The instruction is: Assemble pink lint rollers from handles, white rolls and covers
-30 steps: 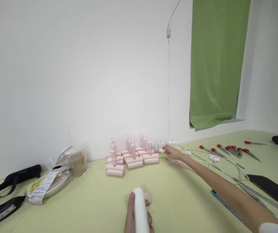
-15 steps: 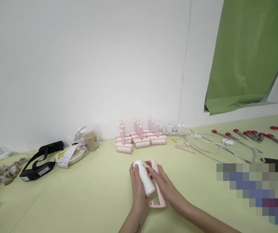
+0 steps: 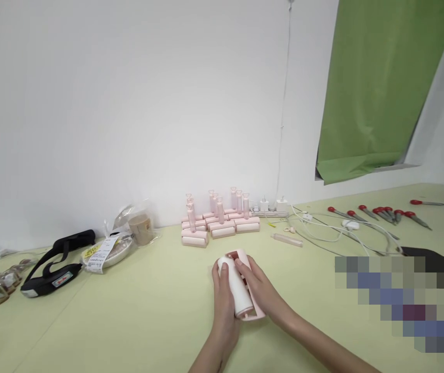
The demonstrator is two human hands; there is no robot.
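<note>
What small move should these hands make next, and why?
Perhaps gently press the white roll into the pink frame: the left hand holds the roll at the frame's open side, the right hand grips the frame, and full seating can't be confirmed.

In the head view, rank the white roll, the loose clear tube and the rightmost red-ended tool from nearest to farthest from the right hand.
1. White roll: nearest, just left of the right hand.
2. Loose clear tube: beyond the hand, slightly right.
3. Rightmost red-ended tool: farthest, well off to the right.
</note>
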